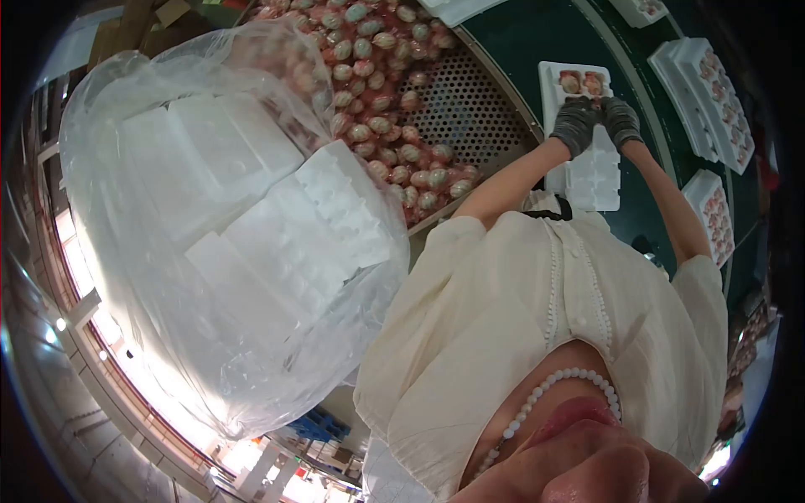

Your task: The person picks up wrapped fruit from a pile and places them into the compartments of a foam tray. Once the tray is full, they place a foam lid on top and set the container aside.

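Observation:
My left hand (pixel 574 121) and my right hand (pixel 620 121), both in grey knit gloves, are close together over a white moulded tray (pixel 593 178). Their fingers curl inward around a small reddish wrapped round item (pixel 597 102), mostly hidden by the gloves. Beyond the fingertips, two wrapped round items (pixel 571 82) with pale and reddish surfaces sit in the tray's far cups. The cups nearer my body hold nothing. The tray lies on a green surface (pixel 520 38).
Left of the tray, a perforated metal bin (pixel 457 109) holds many wrapped round items (pixel 381 126). A large clear plastic bag (pixel 117 277) of stacked white trays (pixel 251 251) stands beside it. Filled trays (pixel 713 96) line the right side.

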Available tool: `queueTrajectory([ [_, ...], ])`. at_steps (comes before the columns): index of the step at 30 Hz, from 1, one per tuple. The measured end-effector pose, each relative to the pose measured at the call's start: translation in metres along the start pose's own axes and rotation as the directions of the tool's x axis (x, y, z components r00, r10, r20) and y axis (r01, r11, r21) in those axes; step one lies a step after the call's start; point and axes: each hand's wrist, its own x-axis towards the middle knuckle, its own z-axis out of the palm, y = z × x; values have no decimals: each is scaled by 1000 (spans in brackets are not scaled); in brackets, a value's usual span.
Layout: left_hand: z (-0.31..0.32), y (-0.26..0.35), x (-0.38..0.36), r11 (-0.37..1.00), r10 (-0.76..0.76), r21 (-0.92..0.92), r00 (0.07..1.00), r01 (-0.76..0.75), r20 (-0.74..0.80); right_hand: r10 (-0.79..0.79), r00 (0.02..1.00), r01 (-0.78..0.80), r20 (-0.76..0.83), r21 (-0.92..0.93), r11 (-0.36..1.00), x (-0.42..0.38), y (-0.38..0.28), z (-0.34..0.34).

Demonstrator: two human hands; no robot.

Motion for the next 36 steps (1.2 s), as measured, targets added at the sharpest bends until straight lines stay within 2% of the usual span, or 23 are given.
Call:
queueTrajectory([
  [3, 24, -5, -1, 991, -132, 27, 990, 134, -58, 78, 997, -76, 11, -114, 991, 4, -1, 14],
  [4, 11, -8, 2, 996, -77, -34, 994, 80, 72, 71, 995, -70, 71, -24, 997, -3, -3, 4],
  [5, -3, -16, 5, 997, -73, -32, 996, 75, 54, 52, 990, -60, 127, 60, 996, -6, -6, -8],
  [7, -31, -41, 8, 917, -79, -386, 995, 97, 63, 42, 996, -47, 73, 64, 997, -9, -1, -3],
  [9, -38, -102, 7, 977, -162, -184, 928, 104, -337, 139, 990, -136, -4, 159, 978, -25, -18, -19],
  [10, -59, -130, 1, 974, -143, 88, 871, 208, -469, 133, 991, -130, -7, 160, 979, -28, -18, -18],
  [11, -83, -160, 2, 812, -359, 373, 887, 450, -290, 157, 987, -144, -43, 219, 965, -29, -12, -10],
  [12, -144, -154, 2, 864, -356, 220, 858, 454, -371, 188, 979, -159, -78, 282, 946, -29, -7, -5],
  [14, -154, -244, -16, 775, 3, 563, 888, 288, -460, 193, 978, -153, -84, 343, 927, -29, 1, 6],
  [15, -186, -234, -17, 744, -252, 542, 915, 392, -316, 196, 976, -145, -93, 396, 907, -30, 3, 8],
  [16, -186, -274, -22, 657, -450, 614, 881, 437, -145, 155, 974, -102, -166, 293, 951, -32, 6, 13],
  [18, -207, -277, -27, 585, -411, 737, 907, 338, -90, 180, 969, -117, -170, 327, 938, -35, 6, 14],
  [19, -199, -307, -38, 563, -375, 787, 927, 252, -29, 173, 970, -106, -171, 345, 933, -36, 7, 15],
  [20, -199, -313, -44, 551, -240, 813, 969, 186, -59, 183, 972, -121, -149, 349, 929, -37, 7, 11],
  [22, -200, -316, -21, 554, -570, 797, 807, 241, 152, 240, 968, -203, -73, 333, 921, -39, -5, -4],
  [25, -196, -316, -11, 480, -468, 860, 880, 173, 85, 265, 962, -232, -71, 303, 924, -41, -14, -20],
  [29, -204, -315, 1, 499, -540, 853, 825, 154, 167, 299, 951, -263, -77, 303, 916, -47, -13, -15],
  [31, -213, -294, -9, 521, -500, 845, 845, 121, 188, 263, 952, -211, -158, 287, 934, -47, -10, -11],
  [32, -216, -275, -15, 609, -463, 723, 886, 325, -8, 258, 956, -209, -138, 295, 932, -50, -9, -8],
  [33, -221, -254, -17, 686, -442, 542, 870, 486, -221, 267, 952, -211, -152, 310, 927, -50, -8, -9],
  [34, -226, -233, -17, 676, -453, 549, 865, 492, -217, 277, 947, -213, -164, 325, 921, -50, -10, -11],
  [35, -232, -211, -17, 856, -490, 118, 862, 504, -129, 282, 942, -187, -184, 409, 893, -52, -7, -3],
  [36, -236, -190, -17, 827, -485, -348, 873, 441, -46, 267, 935, -148, -235, 425, 893, -50, -7, 3],
])
